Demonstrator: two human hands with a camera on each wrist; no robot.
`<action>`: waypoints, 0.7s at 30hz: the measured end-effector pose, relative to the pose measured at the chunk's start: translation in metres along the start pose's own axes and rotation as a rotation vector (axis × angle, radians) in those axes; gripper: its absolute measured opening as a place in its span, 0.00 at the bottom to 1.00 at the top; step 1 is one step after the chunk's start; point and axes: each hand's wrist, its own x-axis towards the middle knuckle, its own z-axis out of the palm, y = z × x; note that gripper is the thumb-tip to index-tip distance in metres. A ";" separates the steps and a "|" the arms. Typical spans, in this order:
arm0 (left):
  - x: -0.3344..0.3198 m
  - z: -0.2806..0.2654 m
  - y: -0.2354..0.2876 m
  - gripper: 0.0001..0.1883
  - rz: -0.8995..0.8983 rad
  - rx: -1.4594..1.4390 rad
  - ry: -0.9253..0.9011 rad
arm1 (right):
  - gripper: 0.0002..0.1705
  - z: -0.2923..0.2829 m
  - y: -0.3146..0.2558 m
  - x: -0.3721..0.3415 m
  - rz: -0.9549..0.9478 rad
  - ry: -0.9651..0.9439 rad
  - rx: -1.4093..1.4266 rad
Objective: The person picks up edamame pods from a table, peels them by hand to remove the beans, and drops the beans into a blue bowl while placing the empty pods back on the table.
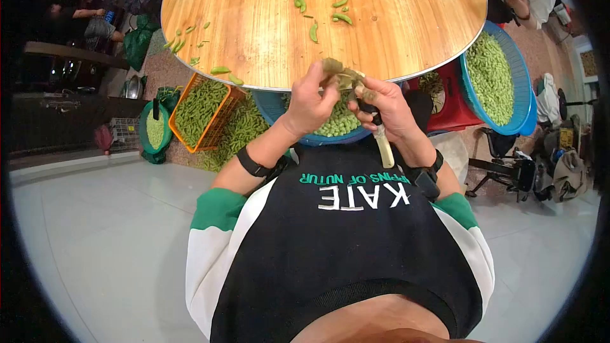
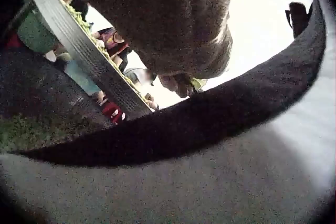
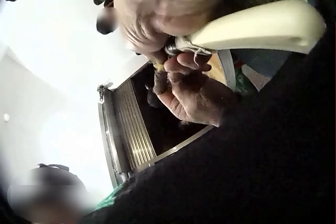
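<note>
At the near table edge in the head view, my left hand (image 1: 311, 100) pinches a crumpled brownish-green piece (image 1: 344, 77), too unclear to name. My right hand (image 1: 395, 113) grips a tool with a cream handle (image 1: 384, 147), which points down toward the shirt; its working end is hidden. The fingertips of both hands meet around the piece. In the right wrist view, the handle (image 3: 257, 27) extends from under my right hand (image 3: 170, 3), with my left hand (image 3: 197, 98) close below. The left wrist view shows my left hand (image 2: 173, 24) dark, its fingers mostly hidden.
Green pods (image 1: 312, 32) lie scattered on the round wooden table (image 1: 254, 32). Beneath the hands is a blue basin of shelled beans (image 1: 337, 126). An orange crate (image 1: 207, 134) of pods stands left, a blue basket (image 1: 526, 92) right. Other people sit around the table.
</note>
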 end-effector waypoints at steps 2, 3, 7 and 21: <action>0.004 0.005 0.000 0.13 -0.130 -0.144 0.009 | 0.14 -0.003 0.004 0.002 -0.067 -0.005 -0.075; 0.005 0.007 0.000 0.13 -0.167 -0.295 0.023 | 0.13 -0.006 0.010 0.005 -0.145 0.007 -0.262; 0.003 -0.004 -0.007 0.13 -0.136 -0.171 0.001 | 0.11 -0.007 0.013 0.005 -0.222 0.077 -0.502; 0.012 -0.083 0.028 0.03 0.096 1.147 -0.125 | 0.21 -0.014 0.001 0.012 -0.233 0.061 -0.460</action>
